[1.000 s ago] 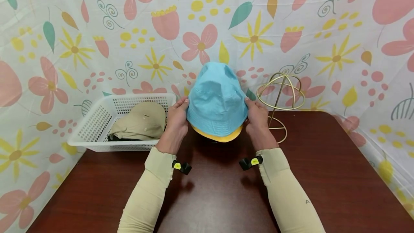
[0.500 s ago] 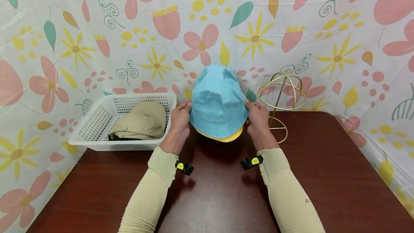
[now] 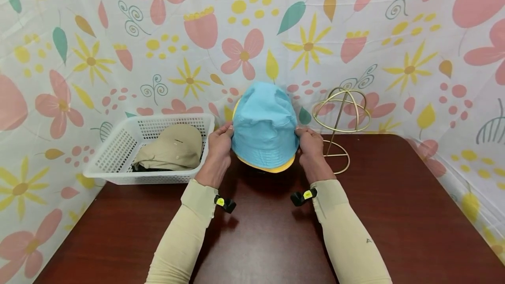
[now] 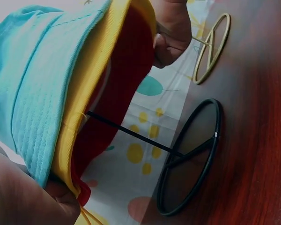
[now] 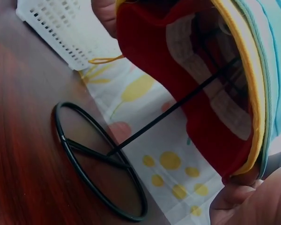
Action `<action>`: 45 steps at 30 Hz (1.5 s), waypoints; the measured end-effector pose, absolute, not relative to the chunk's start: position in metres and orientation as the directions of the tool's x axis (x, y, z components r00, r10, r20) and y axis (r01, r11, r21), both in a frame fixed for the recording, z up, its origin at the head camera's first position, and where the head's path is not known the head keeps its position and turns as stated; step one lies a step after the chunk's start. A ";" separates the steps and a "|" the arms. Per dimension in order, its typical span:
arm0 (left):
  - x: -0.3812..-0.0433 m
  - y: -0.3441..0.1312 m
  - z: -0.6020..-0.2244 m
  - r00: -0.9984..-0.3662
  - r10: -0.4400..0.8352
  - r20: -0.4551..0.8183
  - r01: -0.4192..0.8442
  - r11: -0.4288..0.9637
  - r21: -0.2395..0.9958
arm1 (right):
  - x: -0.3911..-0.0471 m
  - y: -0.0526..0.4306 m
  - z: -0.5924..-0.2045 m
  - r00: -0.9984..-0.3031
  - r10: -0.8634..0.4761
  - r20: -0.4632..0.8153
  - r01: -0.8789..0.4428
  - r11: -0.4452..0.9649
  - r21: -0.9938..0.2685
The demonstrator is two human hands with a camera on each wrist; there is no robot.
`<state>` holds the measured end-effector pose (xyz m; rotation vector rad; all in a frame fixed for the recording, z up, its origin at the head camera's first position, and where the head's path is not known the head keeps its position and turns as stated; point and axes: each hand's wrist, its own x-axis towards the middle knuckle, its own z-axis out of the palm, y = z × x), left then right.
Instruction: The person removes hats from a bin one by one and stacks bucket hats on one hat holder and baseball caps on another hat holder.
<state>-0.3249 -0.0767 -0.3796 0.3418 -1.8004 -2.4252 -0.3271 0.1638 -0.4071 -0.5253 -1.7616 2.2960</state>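
A light blue bucket hat (image 3: 265, 126) sits over a yellow brim (image 3: 276, 169) at the middle of the table. Beneath these, a red layer (image 5: 150, 51) shows in the right wrist view. They hang on a black wire hat stand (image 4: 192, 157), whose ring base rests on the table. My left hand (image 3: 220, 143) pinches the blue hat's brim at its left side, thumb on the outside. On the opposite side, my right hand (image 3: 311, 143) pinches the same brim. Whether the fingers also hold the layers underneath, I cannot tell.
A white plastic basket (image 3: 112, 178) stands to the left, holding a beige cap (image 3: 175, 146) and something dark below it. Right of the hats is a bare gold wire hat stand (image 3: 336, 130). A floral cloth (image 3: 339, 8) hangs behind the brown table (image 3: 252, 240).
The blue hat's crown has come down slightly, and its brim looks narrower. My left hand has shifted a little right and my right hand slightly left, both keeping hold of the brim.
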 end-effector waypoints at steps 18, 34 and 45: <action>-0.316 -0.064 -0.382 -0.968 -0.235 -0.094 -0.027 -0.276 0.961 | -0.324 0.170 -0.397 -0.910 0.408 -0.071 -0.045 -0.267 -0.963; -0.303 -0.075 -0.370 -0.988 -0.147 -0.045 -0.032 -0.091 0.995 | -0.304 0.160 -0.374 -0.935 0.349 0.060 -0.014 0.132 -0.991; -0.285 -0.082 -0.349 -0.998 -0.051 0.045 0.037 0.145 0.989 | -0.289 0.150 -0.349 -0.944 0.310 0.109 -0.099 0.048 -0.994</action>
